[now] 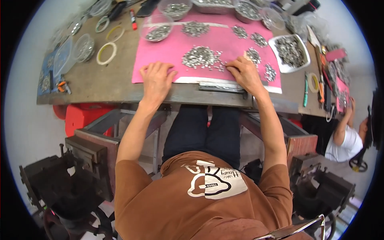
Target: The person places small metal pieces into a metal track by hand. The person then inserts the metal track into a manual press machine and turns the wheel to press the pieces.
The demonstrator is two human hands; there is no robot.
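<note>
A large loose pile of small silvery metal pieces lies on a pink cloth. Stray pieces are scattered at its right side. There my right hand rests with thumb and forefinger drawn together; anything between them is too small to make out. On the cloth's left front part lies my left hand, fingers bent and apart, holding nothing. Beyond and beside my right hand are several smaller heaps, one just past its fingers and another to its right. A dark straight-edged tool lies along the table's front edge.
A white dish full of metal pieces stands at right; clear tubs of them line the back. Tape rolls and orange-handled pliers lie left. Vises flank my legs. Another person works at far right.
</note>
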